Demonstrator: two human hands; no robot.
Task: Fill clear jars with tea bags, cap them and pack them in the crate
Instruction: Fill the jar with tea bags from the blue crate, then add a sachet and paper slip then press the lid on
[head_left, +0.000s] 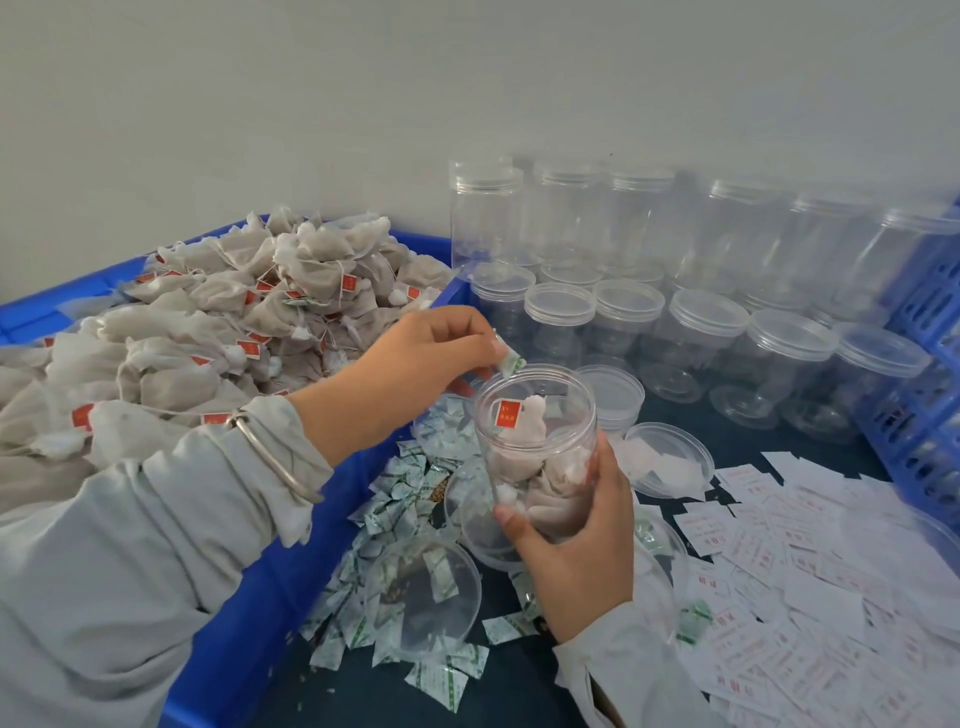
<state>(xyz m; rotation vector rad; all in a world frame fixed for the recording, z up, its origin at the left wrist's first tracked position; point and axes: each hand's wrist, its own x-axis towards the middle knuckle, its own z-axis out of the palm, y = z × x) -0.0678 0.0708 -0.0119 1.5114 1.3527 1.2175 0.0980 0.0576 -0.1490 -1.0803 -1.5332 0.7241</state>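
The open jar (537, 441) is the landmark: it stands tilted slightly above the dark worktop (519, 691), uncapped, with several white tea bags inside and one red tag showing near its mouth. The right hand (566, 551) grips its lower half, thumb curled across the front and fingers wrapped round the far side. The left hand (415, 364) hovers just above and left of the jar's rim, its fingertips pinching a small green-and-white sachet (510, 362) over the opening; a metal bangle (270, 452) sits over the grey sleeve at that wrist.

Left of the jar, a blue bin (291, 561) is heaped with tea bags (218, 322), pale mesh pouches with strings and red tags. Between the bin wall and the jar, more green-and-white sachets (395, 488) lie scattered on the worktop, with a loose clear lid (423, 592) resting on top of them below the jar. Another clear lid (670, 460) lies just right of the jar and holds a few white paper slips.

Behind the jar, rows of capped empty jars (701, 322) stand against the wall, some stacked two high. To the right of the jar, white printed slips (789, 571) with red lettering spread across the worktop. At the far right edge, well apart from the jar, stands a blue slatted crate (924, 395); what is in it cannot be made out
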